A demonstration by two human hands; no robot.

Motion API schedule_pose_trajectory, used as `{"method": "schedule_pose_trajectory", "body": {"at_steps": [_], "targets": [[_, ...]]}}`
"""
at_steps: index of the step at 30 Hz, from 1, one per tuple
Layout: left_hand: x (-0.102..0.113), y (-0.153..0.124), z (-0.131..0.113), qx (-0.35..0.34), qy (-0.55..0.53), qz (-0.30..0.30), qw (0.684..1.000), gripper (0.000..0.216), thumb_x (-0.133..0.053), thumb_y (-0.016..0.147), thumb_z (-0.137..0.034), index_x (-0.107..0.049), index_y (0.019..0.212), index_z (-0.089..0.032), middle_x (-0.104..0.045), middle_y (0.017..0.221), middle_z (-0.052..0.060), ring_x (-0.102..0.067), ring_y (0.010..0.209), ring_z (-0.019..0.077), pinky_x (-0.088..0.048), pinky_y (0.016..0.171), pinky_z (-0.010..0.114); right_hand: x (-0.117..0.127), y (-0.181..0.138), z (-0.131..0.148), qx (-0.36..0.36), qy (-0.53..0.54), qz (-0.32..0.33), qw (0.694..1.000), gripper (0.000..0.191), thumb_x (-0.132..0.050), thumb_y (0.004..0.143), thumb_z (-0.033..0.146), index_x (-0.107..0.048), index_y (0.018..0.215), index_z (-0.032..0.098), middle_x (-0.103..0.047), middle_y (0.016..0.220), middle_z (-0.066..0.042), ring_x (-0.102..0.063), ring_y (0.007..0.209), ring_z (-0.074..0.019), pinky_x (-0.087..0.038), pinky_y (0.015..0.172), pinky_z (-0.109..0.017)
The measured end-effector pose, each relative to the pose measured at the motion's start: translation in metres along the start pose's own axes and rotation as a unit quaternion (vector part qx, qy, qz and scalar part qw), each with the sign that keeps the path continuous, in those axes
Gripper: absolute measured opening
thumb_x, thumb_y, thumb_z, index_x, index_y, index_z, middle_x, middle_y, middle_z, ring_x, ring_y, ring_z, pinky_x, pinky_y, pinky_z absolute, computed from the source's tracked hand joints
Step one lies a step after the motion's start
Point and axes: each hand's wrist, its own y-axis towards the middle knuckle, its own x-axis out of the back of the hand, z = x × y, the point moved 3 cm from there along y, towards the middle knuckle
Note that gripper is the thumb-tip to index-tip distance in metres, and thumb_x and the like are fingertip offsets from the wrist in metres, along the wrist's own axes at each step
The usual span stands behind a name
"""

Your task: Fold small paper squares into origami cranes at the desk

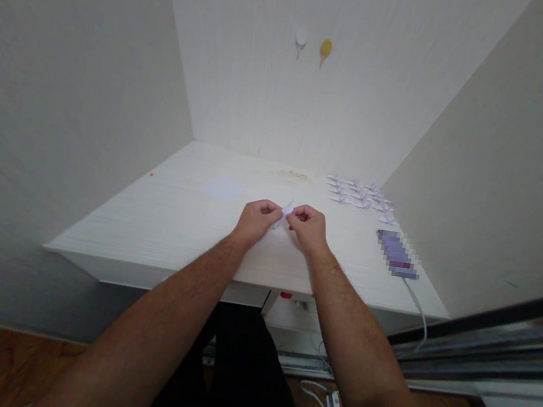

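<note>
A small piece of pale lavender folded paper (pixel 285 215) is held just above the white desk, between my two hands. My left hand (pixel 258 220) pinches its left side between thumb and curled fingers. On the right side, my right hand (pixel 309 228) grips it with a similar pinch. The fingertips hide part of the paper, so its exact folds cannot be made out. Several folded paper cranes (pixel 361 194) of the same pale colour stand in rows at the desk's back right. Some flat pale paper (pixel 224 188) lies to the left, beyond my left hand.
The white desk (pixel 147 226) is enclosed by walls on three sides. A phone (pixel 397 254), blurred out, lies at the right with a white cable (pixel 419 305) running off the front edge. Two hooks, one white (pixel 301 37), one yellow (pixel 326 47), are on the back wall.
</note>
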Motion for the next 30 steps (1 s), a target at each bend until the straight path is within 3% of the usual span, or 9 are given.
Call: {"method": "schedule_pose_trajectory", "body": {"at_steps": [7, 13, 18, 26, 30], "targets": [[-0.001, -0.003, -0.004, -0.027, 0.02, 0.001, 0.999, 0.017, -0.07, 0.068, -0.031, -0.068, 0.073, -0.016, -0.069, 0.07, 0.002, -0.06, 0.062, 0.0133, -0.046, 0.061, 0.025, 0.0, 0.001, 0.0, -0.002, -0.005, 0.003, 1.0, 0.01, -0.064, 0.063, 0.027, -0.06, 0.066, 0.019, -0.057, 0.053, 0.004, -0.051, 0.047, -0.0108, -0.04, 0.049, -0.023], [-0.002, -0.009, -0.015, -0.101, 0.084, -0.032, 0.991, 0.019, -0.072, 0.066, -0.029, -0.068, 0.079, -0.016, -0.071, 0.08, 0.004, -0.065, 0.076, 0.0164, -0.05, 0.075, 0.029, 0.002, 0.003, 0.0, -0.001, 0.015, 0.001, 1.0, 0.011, -0.066, 0.062, 0.026, -0.06, 0.066, 0.018, -0.058, 0.054, 0.004, -0.053, 0.048, -0.0107, -0.041, 0.05, -0.022], [-0.002, -0.008, -0.015, -0.083, 0.09, -0.026, 0.992, 0.016, -0.071, 0.066, -0.029, -0.068, 0.075, -0.016, -0.071, 0.078, 0.004, -0.065, 0.074, 0.0165, -0.051, 0.075, 0.03, 0.002, 0.002, 0.0, -0.003, 0.021, -0.002, 1.0, 0.011, -0.066, 0.062, 0.026, -0.061, 0.066, 0.017, -0.058, 0.053, 0.004, -0.053, 0.048, -0.0108, -0.04, 0.05, -0.023], [0.0, -0.006, -0.01, -0.035, 0.057, -0.022, 0.998, 0.012, -0.067, 0.067, -0.029, -0.067, 0.068, -0.016, -0.065, 0.063, 0.0, -0.056, 0.058, 0.0124, -0.043, 0.056, 0.025, 0.0, 0.001, 0.001, -0.009, 0.031, 0.011, 0.999, 0.01, -0.066, 0.061, 0.025, -0.06, 0.065, 0.018, -0.058, 0.053, 0.003, -0.054, 0.048, -0.0112, -0.041, 0.05, -0.023], [0.001, -0.005, -0.009, -0.021, 0.039, -0.022, 0.999, 0.012, -0.068, 0.066, -0.028, -0.066, 0.067, -0.016, -0.064, 0.061, -0.001, -0.053, 0.056, 0.0114, -0.04, 0.054, 0.024, -0.001, 0.001, 0.003, -0.014, 0.044, 0.017, 0.999, 0.01, -0.065, 0.059, 0.025, -0.059, 0.065, 0.018, -0.058, 0.054, 0.004, -0.054, 0.048, -0.0112, -0.042, 0.05, -0.023]]}}
